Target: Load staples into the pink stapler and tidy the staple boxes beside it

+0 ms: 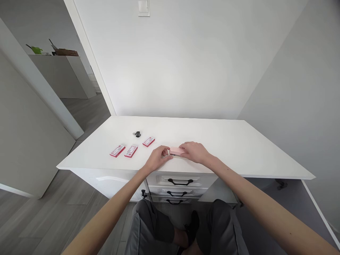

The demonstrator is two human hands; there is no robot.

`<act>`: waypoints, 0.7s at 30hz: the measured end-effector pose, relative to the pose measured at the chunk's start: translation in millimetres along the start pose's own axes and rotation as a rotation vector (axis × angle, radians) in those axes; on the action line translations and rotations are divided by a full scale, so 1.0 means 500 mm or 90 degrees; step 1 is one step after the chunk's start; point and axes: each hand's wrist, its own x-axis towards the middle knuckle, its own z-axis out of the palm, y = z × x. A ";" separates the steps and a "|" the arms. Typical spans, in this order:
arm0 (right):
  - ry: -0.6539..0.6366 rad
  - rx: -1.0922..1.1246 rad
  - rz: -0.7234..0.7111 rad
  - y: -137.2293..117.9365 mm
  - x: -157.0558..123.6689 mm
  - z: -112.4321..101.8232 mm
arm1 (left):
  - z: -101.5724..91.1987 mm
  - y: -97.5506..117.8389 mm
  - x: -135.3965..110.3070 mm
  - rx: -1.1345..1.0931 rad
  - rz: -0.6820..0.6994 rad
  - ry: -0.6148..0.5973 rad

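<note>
Over the front part of the white cabinet top, my right hand [195, 151] grips a small pink stapler [175, 151] from its right end, fingers across the top and thumb on the near side. My left hand [158, 158] is closed at its left end, with the fingers curled and the thumb against it. A dark patch and a pale strip show along the lower near edge. To the left lie three small red-and-white boxes: a nearer one [131, 151], a left one [117, 151] and a farther one [148, 141].
A small black object [137, 134] with a shiny part lies behind the boxes. Below the white countertop [212, 132] are drawers with black handles [180, 182] and an open cabinet compartment at right. A wall rises behind; a doorway is at left.
</note>
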 end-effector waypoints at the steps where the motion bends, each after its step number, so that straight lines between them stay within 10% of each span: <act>1: -0.001 0.008 0.006 0.009 -0.003 0.002 | -0.001 0.001 0.000 0.003 0.001 -0.001; 21: -0.008 0.317 -0.024 0.085 -0.028 0.010 | -0.006 0.019 -0.001 0.010 -0.009 -0.008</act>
